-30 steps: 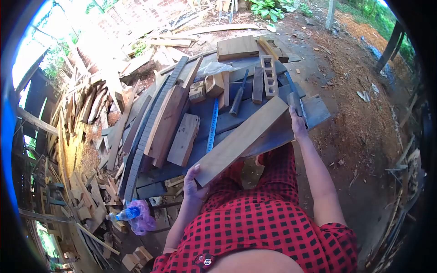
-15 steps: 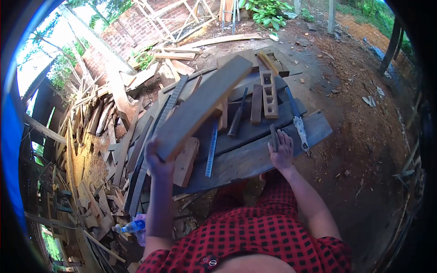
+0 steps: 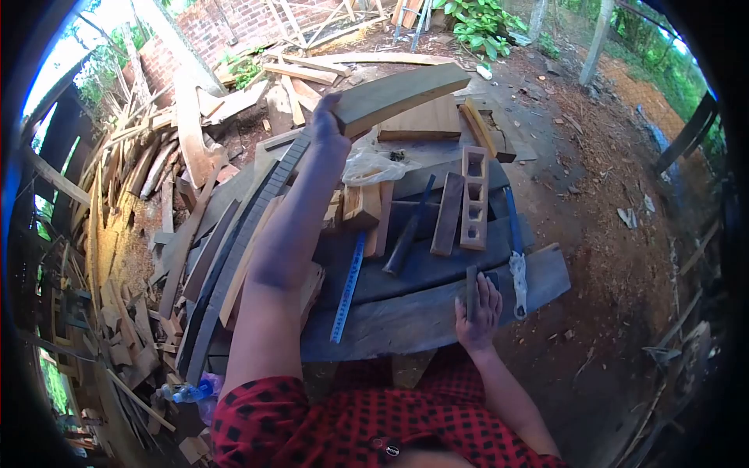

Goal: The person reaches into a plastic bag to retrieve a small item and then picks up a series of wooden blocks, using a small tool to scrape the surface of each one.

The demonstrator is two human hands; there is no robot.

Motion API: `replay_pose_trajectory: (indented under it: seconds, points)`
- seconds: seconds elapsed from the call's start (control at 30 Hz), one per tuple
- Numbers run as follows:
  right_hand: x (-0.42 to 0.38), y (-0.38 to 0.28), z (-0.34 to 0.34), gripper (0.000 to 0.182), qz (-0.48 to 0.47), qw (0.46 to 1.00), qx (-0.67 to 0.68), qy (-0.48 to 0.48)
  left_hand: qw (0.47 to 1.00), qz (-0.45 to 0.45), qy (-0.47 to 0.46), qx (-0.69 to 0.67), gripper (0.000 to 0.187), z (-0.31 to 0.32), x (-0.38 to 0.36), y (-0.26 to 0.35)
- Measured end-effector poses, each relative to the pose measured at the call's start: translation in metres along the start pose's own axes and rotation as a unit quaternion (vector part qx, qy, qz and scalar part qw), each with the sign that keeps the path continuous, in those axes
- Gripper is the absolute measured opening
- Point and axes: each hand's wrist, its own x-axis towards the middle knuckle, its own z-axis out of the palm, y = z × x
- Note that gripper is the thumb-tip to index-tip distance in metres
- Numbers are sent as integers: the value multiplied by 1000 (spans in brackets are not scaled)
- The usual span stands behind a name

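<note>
My left hand (image 3: 329, 125), arm stretched out, is closed around the near end of a thick wooden board (image 3: 402, 97), held above the far side of the workbench. At the bench's front edge my right hand (image 3: 481, 316) is closed around a small dark bar (image 3: 471, 292), whose exact kind I cannot make out. Close to that hand lies a blue saw-like tool with a wrapped pale handle (image 3: 518, 285). A wooden block with several square holes (image 3: 473, 199), a dark wood strip (image 3: 446, 214) and a chisel-like tool (image 3: 406, 238) lie further in. The blue ruler (image 3: 348, 288) lies left of them.
Wood blocks (image 3: 363, 207) and a crumpled plastic bag (image 3: 373, 168) sit mid-bench. A broad block (image 3: 421, 121) stands at the back. Long strips (image 3: 257, 226) line the bench's left side, beside scrap wood (image 3: 129, 327). A plastic bottle (image 3: 187, 391) is at lower left.
My left hand has carried the board up and away from me, towards the bench's far side. My right hand stays at the front edge with the dark bar. The view has shifted slightly.
</note>
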Motion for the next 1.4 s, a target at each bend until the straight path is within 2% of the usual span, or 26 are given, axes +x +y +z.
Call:
replay_pose_trajectory:
  seconds: [0.17,0.23,0.37,0.47,0.63,0.67,0.73,0.8,0.87,0.97,1.0,1.13,1.2,1.23,1.27,1.3,1.33,1.37,1.4]
  points:
    - [4,1,2,58,2,999,-16,-41,999,2,-29,-36,44,1,69,-46]
    - [4,0,3,58,6,999,-21,-50,999,11,-4,-37,41,-3,79,-60]
    - [4,1,5,59,14,997,-19,-67,1000,-9,-3,-21,48,-26,122,-83]
    - [5,1,4,59,14,997,-13,-71,998,-47,23,-26,46,-32,114,-84]
    - [4,1,6,59,11,997,-19,-70,983,-68,132,104,41,-39,110,-87]
    - [3,1,5,59,8,997,-18,-71,983,-67,135,104,41,-45,123,-92]
    - [4,0,5,60,13,997,-27,-74,994,-57,65,60,45,-73,171,-113]
    - [3,-1,5,60,11,997,-26,-70,992,-74,73,71,44,-87,196,-128]
    - [3,-2,5,60,11,998,-29,-62,989,-87,102,67,46,-74,177,-121]
    - [3,-2,4,59,12,998,-29,-59,991,-60,76,95,46,-53,117,-97]
    - [2,-2,4,58,9,998,-27,-56,983,-45,88,152,44,-63,133,-107]
    - [2,0,5,57,7,998,-23,-52,985,-40,84,149,47,-75,138,-108]
    - [2,-2,3,57,11,998,-21,-50,987,-104,10,125,78,-77,126,-99]
    - [2,-2,3,56,12,999,-21,-49,987,-102,12,126,78,-65,104,-88]
    - [2,-2,3,56,10,999,-18,-49,957,-93,53,269,86,-49,79,-79]
    - [2,-2,3,56,13,998,-22,-49,906,-81,94,405,94,-39,58,-76]
    - [2,-3,4,57,16,998,-26,-48,906,-79,96,405,94,-41,50,-82]
    - [2,-3,3,57,15,999,-24,-45,828,-30,48,558,93,-43,46,-89]
    - [2,-4,3,56,15,999,-20,-44,721,23,-2,692,92,-42,40,-91]
